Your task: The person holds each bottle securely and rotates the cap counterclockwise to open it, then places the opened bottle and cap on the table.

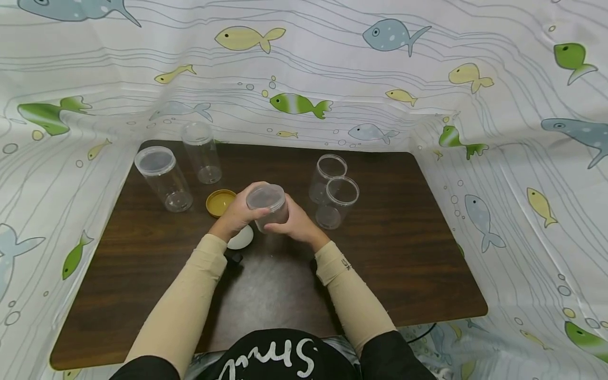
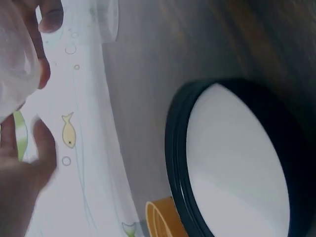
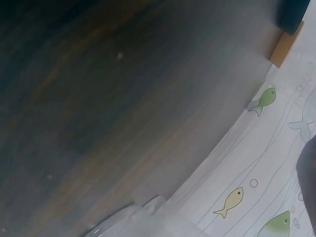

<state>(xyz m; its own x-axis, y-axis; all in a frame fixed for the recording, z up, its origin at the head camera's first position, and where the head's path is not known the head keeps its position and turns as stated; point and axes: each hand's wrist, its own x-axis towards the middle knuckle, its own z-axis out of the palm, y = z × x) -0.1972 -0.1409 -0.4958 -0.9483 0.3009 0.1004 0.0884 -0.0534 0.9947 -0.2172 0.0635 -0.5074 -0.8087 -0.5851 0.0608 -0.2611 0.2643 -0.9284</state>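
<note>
Above the middle of the table, both hands hold a clear plastic jar [image 1: 273, 216] with a translucent lid [image 1: 266, 197] on top. My left hand [image 1: 239, 208] grips it from the left, thumb across the near side by the lid. From the right, my right hand [image 1: 298, 224] wraps the jar's body, thumb lower down. The jar tilts slightly. In the left wrist view, part of the jar [image 2: 17, 64] shows beside blurred fingers [image 2: 44, 143]. Below the left hand lies a black-rimmed lid with a white inside [image 2: 237, 163], next to a yellow lid [image 2: 165, 217].
Two tall clear jars with translucent lids stand at the left, one nearer [image 1: 166, 182] and one behind [image 1: 204, 155]. Right of the hands stand two open clear jars, the front one [image 1: 339, 198] overlapping the back one [image 1: 325, 171]. A fish-patterned sheet [image 1: 304, 68] surrounds the brown table [image 1: 404, 253].
</note>
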